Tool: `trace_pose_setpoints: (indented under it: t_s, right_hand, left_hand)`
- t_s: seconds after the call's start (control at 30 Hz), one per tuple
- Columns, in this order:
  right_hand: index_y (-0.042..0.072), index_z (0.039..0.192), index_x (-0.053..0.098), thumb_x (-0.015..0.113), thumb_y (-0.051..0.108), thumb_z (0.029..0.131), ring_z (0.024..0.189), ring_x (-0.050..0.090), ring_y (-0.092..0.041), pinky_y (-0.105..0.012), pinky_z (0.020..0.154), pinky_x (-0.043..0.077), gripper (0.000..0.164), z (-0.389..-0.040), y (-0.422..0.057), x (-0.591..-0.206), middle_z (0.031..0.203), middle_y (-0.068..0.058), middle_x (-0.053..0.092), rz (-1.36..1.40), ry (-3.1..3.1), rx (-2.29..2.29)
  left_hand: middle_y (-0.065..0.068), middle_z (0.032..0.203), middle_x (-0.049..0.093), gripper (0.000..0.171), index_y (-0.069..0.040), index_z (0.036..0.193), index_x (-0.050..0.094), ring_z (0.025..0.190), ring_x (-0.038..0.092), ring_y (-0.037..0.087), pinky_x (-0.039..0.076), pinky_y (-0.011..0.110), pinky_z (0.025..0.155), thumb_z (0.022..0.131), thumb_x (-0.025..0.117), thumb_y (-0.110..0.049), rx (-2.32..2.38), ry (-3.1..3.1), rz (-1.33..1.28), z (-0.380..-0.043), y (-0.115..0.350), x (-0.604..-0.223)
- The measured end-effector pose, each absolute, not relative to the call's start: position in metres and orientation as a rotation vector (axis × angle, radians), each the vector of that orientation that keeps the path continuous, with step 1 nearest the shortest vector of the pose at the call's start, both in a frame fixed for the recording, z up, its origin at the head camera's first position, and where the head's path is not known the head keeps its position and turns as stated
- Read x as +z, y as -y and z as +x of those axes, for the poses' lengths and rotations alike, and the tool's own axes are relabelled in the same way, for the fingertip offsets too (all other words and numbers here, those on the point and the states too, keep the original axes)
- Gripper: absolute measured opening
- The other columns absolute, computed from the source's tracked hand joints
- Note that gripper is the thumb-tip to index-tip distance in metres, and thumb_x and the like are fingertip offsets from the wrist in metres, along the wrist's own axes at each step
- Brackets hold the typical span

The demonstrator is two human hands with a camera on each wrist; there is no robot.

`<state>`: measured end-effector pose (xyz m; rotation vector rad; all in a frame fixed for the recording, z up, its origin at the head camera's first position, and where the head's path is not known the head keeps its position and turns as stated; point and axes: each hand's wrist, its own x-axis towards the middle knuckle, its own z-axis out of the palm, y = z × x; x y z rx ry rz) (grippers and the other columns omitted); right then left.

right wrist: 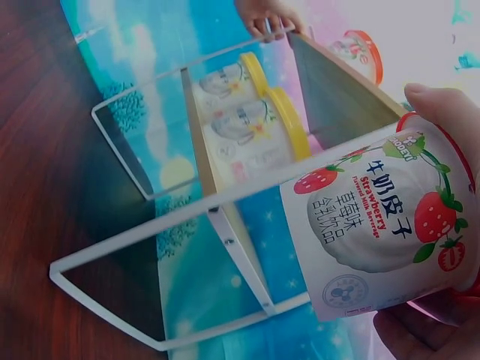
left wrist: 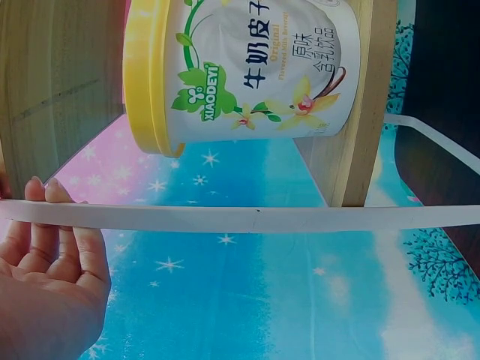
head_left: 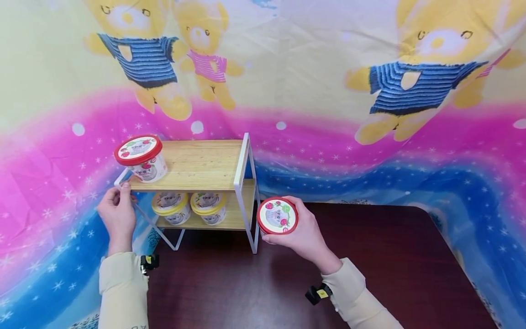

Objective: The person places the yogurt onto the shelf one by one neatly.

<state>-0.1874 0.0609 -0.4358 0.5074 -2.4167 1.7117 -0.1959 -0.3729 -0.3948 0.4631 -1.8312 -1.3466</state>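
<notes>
My right hand (head_left: 306, 233) grips a red-lidded strawberry milk drink tub (head_left: 277, 215), just right of the two-tier shelf (head_left: 197, 164). The right wrist view shows the tub's printed side (right wrist: 382, 225) facing the camera, thumb and fingers around its lid end. At the shelf's front left corner, my left hand (head_left: 119, 212) holds the white metal frame; its fingers (left wrist: 64, 251) curl behind the bar. Above that hand, another red-lidded tub (head_left: 144, 160) stands at the left end of the top board. Two yellow-lidded tubs (head_left: 171, 206) (head_left: 208, 206) stand side by side on the lower board.
The shelf stands on a dark brown table (head_left: 213, 288), its white side frame (head_left: 246, 196) nearest the right hand. A patterned cloth (head_left: 296, 114) with printed bears hangs behind and around the table.
</notes>
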Motion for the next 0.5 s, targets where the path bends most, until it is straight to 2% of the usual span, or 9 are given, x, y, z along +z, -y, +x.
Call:
trace_pose_setpoints:
  t_s: [0.3,0.5]
  right_hand:
    - [0.032,0.138,0.047,0.098,0.046,0.061,0.112,0.057,-0.015,-0.034,0.074,0.059,0.094,-0.177,-0.044,-0.434,0.123,0.011,0.059,0.577,2.433,1.783]
    - [0.028,0.140,0.047,0.099,0.045,0.059,0.112,0.058,-0.013,-0.035,0.077,0.059,0.098,-0.171,-0.031,-0.431,0.124,0.013,0.059,0.625,2.443,1.799]
  left_hand:
    - [-0.005,0.081,0.066,0.030,-0.006,0.100,0.070,0.075,0.060,0.010,0.048,0.020,0.072,0.103,0.061,-0.035,-1.363,1.823,0.477,-0.195,0.371,-0.395]
    - [-0.005,0.081,0.066,0.029,-0.008,0.098,0.070,0.075,0.060,0.010,0.049,0.020,0.071,0.103,0.062,-0.035,-1.371,1.822,0.483,-0.196,0.371,-0.395]
